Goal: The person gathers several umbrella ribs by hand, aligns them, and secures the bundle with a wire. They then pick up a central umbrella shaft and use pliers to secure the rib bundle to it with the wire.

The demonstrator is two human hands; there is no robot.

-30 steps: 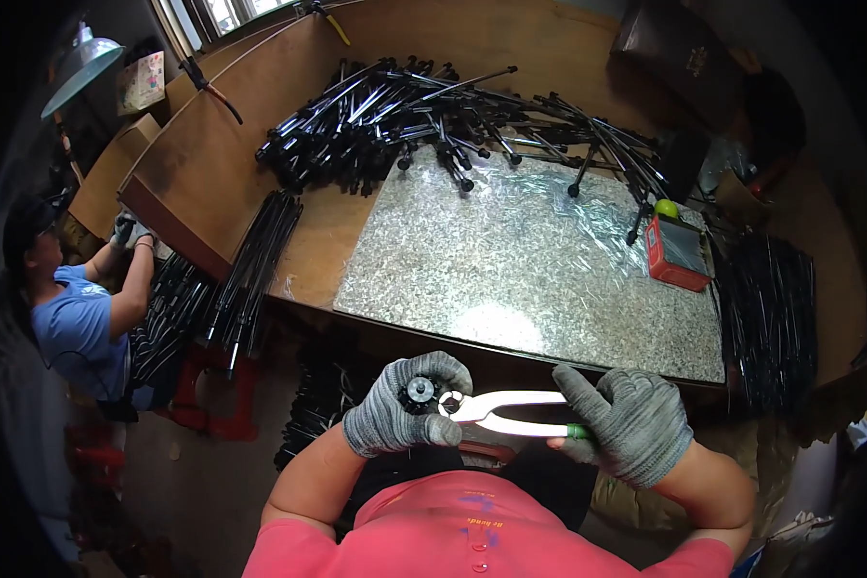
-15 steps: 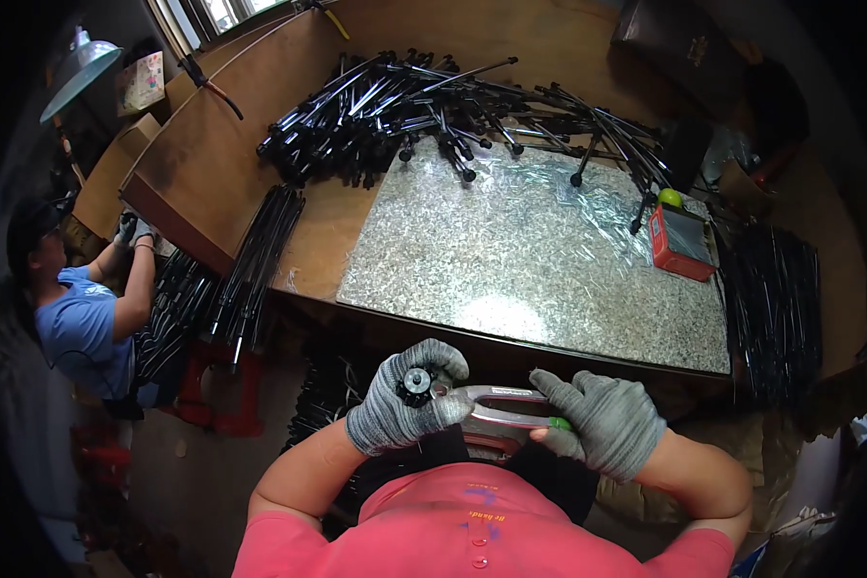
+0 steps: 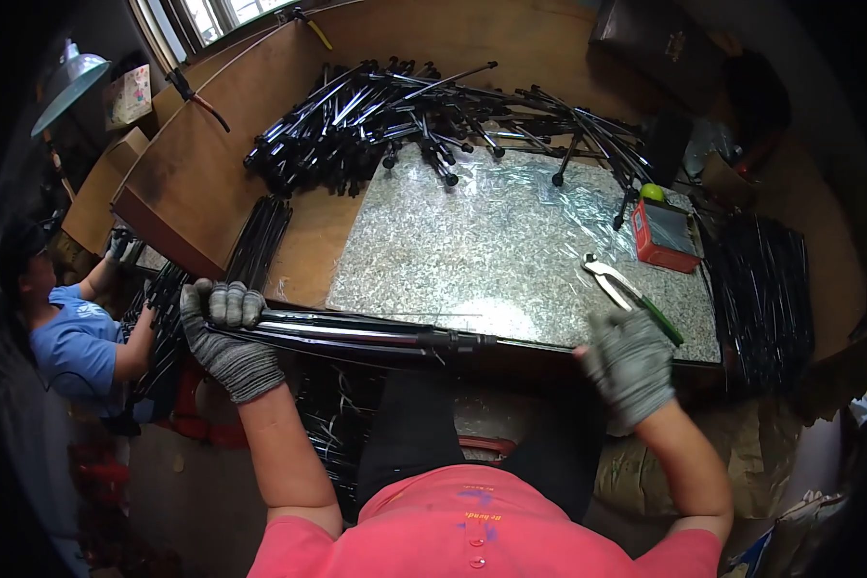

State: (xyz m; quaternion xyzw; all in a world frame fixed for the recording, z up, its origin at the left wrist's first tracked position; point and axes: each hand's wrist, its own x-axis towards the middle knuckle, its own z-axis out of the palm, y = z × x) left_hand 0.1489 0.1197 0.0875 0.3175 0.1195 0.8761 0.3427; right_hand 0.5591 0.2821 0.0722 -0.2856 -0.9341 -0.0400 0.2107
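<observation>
My left hand point(image 3: 223, 332), in a grey knit glove, grips one end of a folded umbrella frame point(image 3: 356, 334) of shiny dark ribs. It lies level along the slab's front edge, with black collars and a thin shaft toward my right hand. My gloved right hand point(image 3: 631, 364) is at the slab's front right, thumb apart from the fingers, with nothing seen in its grasp. Just beyond its fingers, end-cutting pincers point(image 3: 602, 275) with green handles lie on the speckled stone slab point(image 3: 433, 250); the fingers partly cover one handle.
A heap of black rods point(image 3: 347, 120) with round ends lies at the back. A red box point(image 3: 663, 241) and a yellow-green ball point(image 3: 651, 193) sit at the right, near dark rib bundles point(image 3: 761, 289). A wooden partition point(image 3: 188, 183) separates a gloved co-worker point(image 3: 82, 332) at left.
The pincers have passed from my right hand onto the slab. My left hand has moved left and forward, and the umbrella frame, earlier seen end-on, now lies sideways.
</observation>
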